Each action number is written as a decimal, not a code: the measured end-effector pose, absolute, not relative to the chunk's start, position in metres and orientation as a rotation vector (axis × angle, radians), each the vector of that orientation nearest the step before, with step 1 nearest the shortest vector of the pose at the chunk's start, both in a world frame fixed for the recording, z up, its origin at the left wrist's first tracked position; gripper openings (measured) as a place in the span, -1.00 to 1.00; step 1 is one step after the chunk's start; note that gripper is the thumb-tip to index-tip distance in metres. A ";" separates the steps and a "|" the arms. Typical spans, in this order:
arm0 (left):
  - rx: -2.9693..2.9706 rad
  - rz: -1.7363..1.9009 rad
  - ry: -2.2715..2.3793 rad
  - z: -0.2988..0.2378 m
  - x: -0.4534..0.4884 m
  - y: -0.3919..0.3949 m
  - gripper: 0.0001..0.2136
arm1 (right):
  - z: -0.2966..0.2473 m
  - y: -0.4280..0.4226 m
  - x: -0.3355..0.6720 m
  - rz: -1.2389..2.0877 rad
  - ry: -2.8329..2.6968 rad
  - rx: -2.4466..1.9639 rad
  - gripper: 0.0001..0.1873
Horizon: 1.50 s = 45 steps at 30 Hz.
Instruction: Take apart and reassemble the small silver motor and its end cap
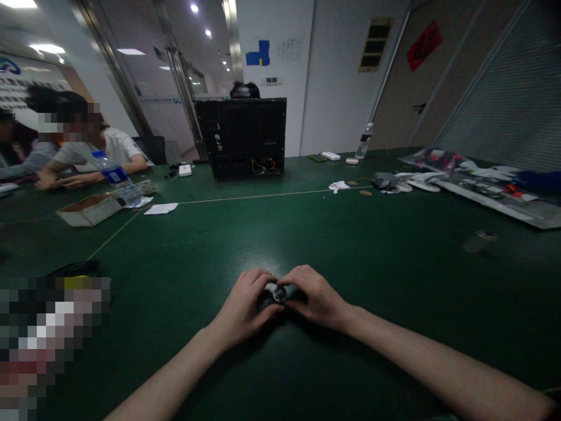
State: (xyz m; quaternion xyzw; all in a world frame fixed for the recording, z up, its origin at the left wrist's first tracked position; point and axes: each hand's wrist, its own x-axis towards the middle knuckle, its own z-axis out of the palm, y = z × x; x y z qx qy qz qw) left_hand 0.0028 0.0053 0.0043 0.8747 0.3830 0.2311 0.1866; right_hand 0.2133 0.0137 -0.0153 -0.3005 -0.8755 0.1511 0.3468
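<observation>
A small round grey part (279, 294), with a dark pattern on its end face, sits between my two hands, just above the green table. The fingertips and thumb of my left hand (253, 299) curl around its left side. From the other side, my right hand (313, 297) grips it with bent fingers and thumb. Both hands are closed on the same part, and its body behind the round face is mostly hidden. A grey cylinder (481, 240) with a dark top stands apart, to the right of my right hand.
Across the green table (245, 228) stands a black cabinet-like panel (245, 140) with exposed wires. Left are a cardboard box (90, 210), a water bottle (117, 178) and a seated person (87, 146). Another bottle (364, 141) and a loaded tray (495, 202) are on the right.
</observation>
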 end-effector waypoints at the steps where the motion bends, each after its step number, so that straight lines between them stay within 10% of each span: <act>1: 2.467 0.660 1.076 0.003 0.003 0.006 -0.70 | -0.016 0.014 0.213 0.386 -2.271 -0.774 -0.75; 45: 2.452 0.699 1.266 0.011 0.007 0.006 -0.86 | -0.014 0.028 0.228 0.570 -2.340 -1.019 -0.88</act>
